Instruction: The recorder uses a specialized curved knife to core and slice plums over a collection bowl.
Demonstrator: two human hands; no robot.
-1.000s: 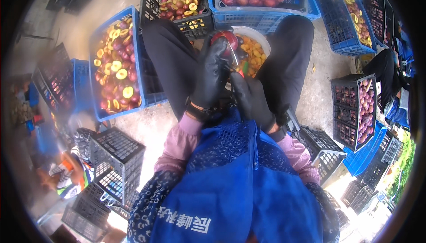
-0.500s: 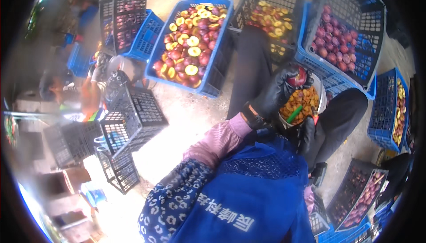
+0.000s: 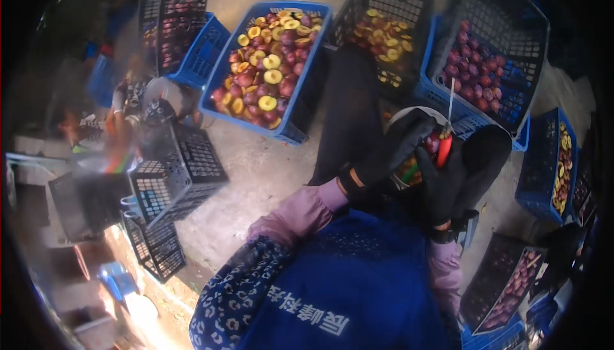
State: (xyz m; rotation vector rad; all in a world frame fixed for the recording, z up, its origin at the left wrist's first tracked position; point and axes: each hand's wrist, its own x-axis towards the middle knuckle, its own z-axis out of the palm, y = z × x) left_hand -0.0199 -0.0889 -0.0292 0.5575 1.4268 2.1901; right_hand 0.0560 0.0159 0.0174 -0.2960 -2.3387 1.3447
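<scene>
In black gloves, both my hands meet over a white bucket [image 3: 412,112] between my knees. My left hand [image 3: 404,139] is closed around a dark red plum [image 3: 432,143], mostly covered by the fingers. Beside it, my right hand [image 3: 442,180] grips a knife [image 3: 444,150] with a red handle, its thin blade pointing up and away from me past the bucket rim. Below the hands a green handle [image 3: 410,172] shows in the bucket; what it belongs to is hidden. My hands cover most of the bucket's contents.
Ahead stands a blue crate [image 3: 210,94] of halved plums, beside a black crate [image 3: 345,20] of halves. A tilted black crate [image 3: 527,43] holds whole plums at the right. More crates flank me, including a blue one [image 3: 534,177]. Another person [image 3: 118,126] sits at the left.
The plum in my left hand has come down to the right, against my right hand. My right hand has risen, and the knife blade now shows upright. The view has darkened and shifted slightly.
</scene>
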